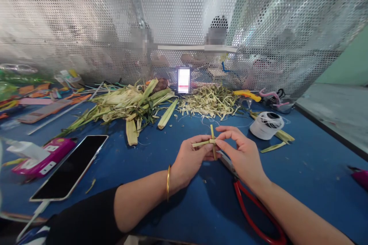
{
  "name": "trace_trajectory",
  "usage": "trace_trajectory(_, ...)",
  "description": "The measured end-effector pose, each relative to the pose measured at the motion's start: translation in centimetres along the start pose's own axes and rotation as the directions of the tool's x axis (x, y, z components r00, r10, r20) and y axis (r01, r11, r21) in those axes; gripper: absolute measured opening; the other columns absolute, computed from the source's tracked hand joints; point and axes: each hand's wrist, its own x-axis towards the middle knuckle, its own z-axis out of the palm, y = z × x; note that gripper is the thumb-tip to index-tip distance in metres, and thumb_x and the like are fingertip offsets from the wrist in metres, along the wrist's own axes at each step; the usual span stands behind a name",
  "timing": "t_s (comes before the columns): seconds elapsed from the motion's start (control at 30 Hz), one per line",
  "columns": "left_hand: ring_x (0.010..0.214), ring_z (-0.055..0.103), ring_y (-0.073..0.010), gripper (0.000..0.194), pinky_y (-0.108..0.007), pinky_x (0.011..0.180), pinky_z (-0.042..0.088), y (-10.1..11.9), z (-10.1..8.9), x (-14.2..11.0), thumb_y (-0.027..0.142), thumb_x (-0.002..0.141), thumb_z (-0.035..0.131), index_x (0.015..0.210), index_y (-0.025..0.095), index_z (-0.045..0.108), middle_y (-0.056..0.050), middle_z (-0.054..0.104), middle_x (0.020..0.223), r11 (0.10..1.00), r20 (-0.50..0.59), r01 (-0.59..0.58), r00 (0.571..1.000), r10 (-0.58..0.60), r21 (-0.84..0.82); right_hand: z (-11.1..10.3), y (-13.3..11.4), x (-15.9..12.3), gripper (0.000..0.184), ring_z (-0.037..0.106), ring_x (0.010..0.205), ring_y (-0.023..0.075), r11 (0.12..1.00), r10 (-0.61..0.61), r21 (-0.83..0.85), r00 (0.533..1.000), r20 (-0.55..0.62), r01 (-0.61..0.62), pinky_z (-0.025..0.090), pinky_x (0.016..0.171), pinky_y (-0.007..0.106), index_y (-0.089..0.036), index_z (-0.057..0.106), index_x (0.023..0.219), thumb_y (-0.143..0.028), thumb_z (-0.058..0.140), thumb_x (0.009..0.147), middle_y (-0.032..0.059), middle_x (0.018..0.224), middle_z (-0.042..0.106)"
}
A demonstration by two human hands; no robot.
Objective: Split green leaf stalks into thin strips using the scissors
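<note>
Over the blue table, my left hand [191, 159] pinches a small cross of pale green folded leaf strips [201, 144] between thumb and fingers. One strip points left and another stands upright past the crossing. My right hand [243, 153] closes on the same piece from the right, thumb and index finger at the crossing. The other right fingers are curled loosely. Beneath the right hand lies a pair of scissors [244, 203] with red handles, its blades partly hidden. A spool of white thread [266, 126] stands beyond the right hand.
A heap of long leaves [123, 101] and a pile of trimmings [211, 101] lie behind the hands. To the left are a phone [70, 168] on a cable and a magenta power strip [47, 159]. Perforated metal mesh [178, 11] rises at the back.
</note>
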Motion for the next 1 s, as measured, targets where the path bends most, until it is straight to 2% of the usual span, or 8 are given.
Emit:
trace_trajectory(0.4,0.068,0.069,-0.0193,0.036,-0.029,0.068,0.052,0.4,-0.2,-0.1,0.034,0.068,0.075,0.093,0.009,0.069,-0.011,0.072,0.075,0.998,-0.010,0.065,0.998,-0.065,0.000,0.0,0.7,0.0,0.013,0.062,0.096,0.0240,0.999,-0.023,-0.027,0.998,0.057,0.025,0.045,0.087,0.040,-0.022,0.063,0.066,-0.028,0.062,0.077,0.0064,0.097,0.068)
trace_trajectory(0.5,0.069,0.069,-0.0191,0.034,-0.029,0.069,0.052,0.5,-0.4,0.1,0.034,0.071,0.072,0.095,0.010,0.070,-0.011,0.073,0.077,0.998,-0.014,0.060,0.998,-0.060,0.009,-0.4,0.7,0.2,0.007,0.060,0.100,0.0245,0.986,-0.130,-0.104,0.991,0.035,0.133,0.045,0.090,0.042,-0.023,0.067,0.077,-0.027,0.061,0.080,0.0068,0.100,0.066)
trace_trajectory(0.57,0.070,0.069,-0.0184,0.033,-0.029,0.070,0.052,0.6,-0.6,0.2,0.033,0.072,0.071,0.096,0.010,0.070,-0.011,0.073,0.077,0.998,-0.035,0.056,0.998,-0.056,0.008,-1.0,0.5,0.4,0.010,0.058,0.103,0.0244,0.931,-0.297,-0.209,0.954,0.044,0.299,0.043,0.093,0.043,-0.025,0.068,0.088,-0.024,0.060,0.081,0.0069,0.102,0.065)
trace_trajectory(0.67,0.068,0.068,-0.0162,0.031,-0.028,0.070,0.052,0.8,-0.8,0.4,0.031,0.073,0.070,0.096,0.010,0.070,-0.010,0.073,0.078,0.999,-0.065,0.048,0.997,-0.048,0.000,-1.7,0.0,0.7,0.017,0.058,0.100,0.0221,0.743,-0.517,-0.358,0.825,0.228,0.565,0.036,0.100,0.046,-0.028,0.068,0.091,-0.017,0.057,0.082,0.0035,0.095,0.066)
trace_trajectory(0.73,0.067,0.067,-0.0145,0.028,-0.027,0.070,0.052,0.8,-0.8,0.4,0.029,0.074,0.069,0.094,0.010,0.070,-0.010,0.073,0.080,0.999,-0.062,0.035,0.997,-0.035,-0.002,-1.8,-0.2,0.6,0.021,0.059,0.094,0.0198,0.625,-0.555,-0.404,0.745,0.371,0.667,0.033,0.102,0.045,-0.029,0.068,0.088,-0.014,0.055,0.083,0.0014,0.089,0.067)
trace_trajectory(0.8,0.067,0.066,-0.0137,0.025,-0.027,0.070,0.052,0.7,-0.7,0.4,0.028,0.073,0.069,0.091,0.010,0.071,-0.009,0.073,0.081,1.000,-0.050,0.028,0.998,-0.028,0.001,-1.5,-0.3,0.5,0.025,0.060,0.088,0.0178,0.567,-0.548,-0.424,0.708,0.445,0.706,0.033,0.102,0.043,-0.030,0.068,0.085,-0.011,0.052,0.083,0.0005,0.086,0.068)
trace_trajectory(0.9,0.066,0.065,-0.0136,0.025,-0.027,0.069,0.052,0.5,-0.6,0.3,0.028,0.072,0.070,0.089,0.011,0.072,-0.009,0.072,0.081,0.999,-0.045,0.045,0.998,-0.044,0.024,-1.1,-0.1,0.1,0.027,0.060,0.081,0.0157,0.577,-0.548,-0.423,0.715,0.434,0.699,0.034,0.099,0.041,-0.029,0.068,0.081,-0.010,0.049,0.086,-0.0005,0.082,0.068)
trace_trajectory(1.0,0.068,0.067,-0.0161,0.026,-0.027,0.067,0.051,0.5,-0.7,0.2,0.030,0.071,0.071,0.090,0.012,0.072,-0.009,0.073,0.077,0.995,-0.034,0.051,0.998,-0.049,0.082,-0.9,0.0,0.0,0.020,0.060,0.080,0.0175,0.708,-0.509,-0.396,0.812,0.287,0.584,0.039,0.091,0.040,-0.027,0.066,0.079,-0.016,0.051,0.086,0.0016,0.081,0.067)
